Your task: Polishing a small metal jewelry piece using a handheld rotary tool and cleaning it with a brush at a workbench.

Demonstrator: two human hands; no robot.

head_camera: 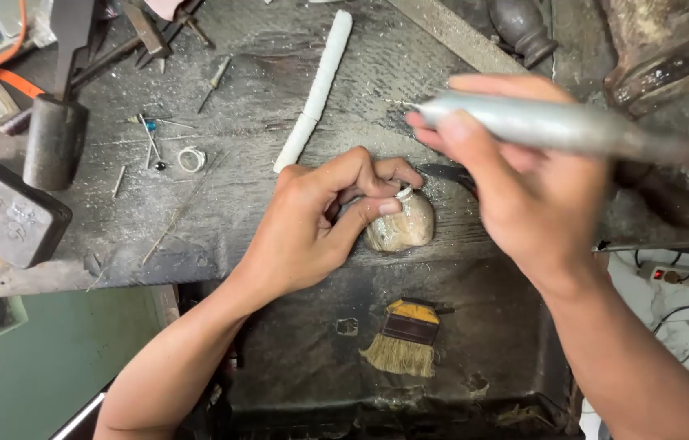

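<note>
The right hand point(516, 187), nearest the lens, wraps closed around a silver rotary handpiece point(548, 124). The left hand point(320, 216) pinches a small silver ring point(404, 193) shut between thumb and fingertips, against the rounded bench peg point(406, 224). A slipping tool could nick those fingertips. A brush point(401, 334) lies in the catch tray point(295, 350) below.

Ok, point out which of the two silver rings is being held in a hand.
The ring pinched in the left hand over the rounded wooden peg; the other ring lies loose on the bench, far left.
</note>
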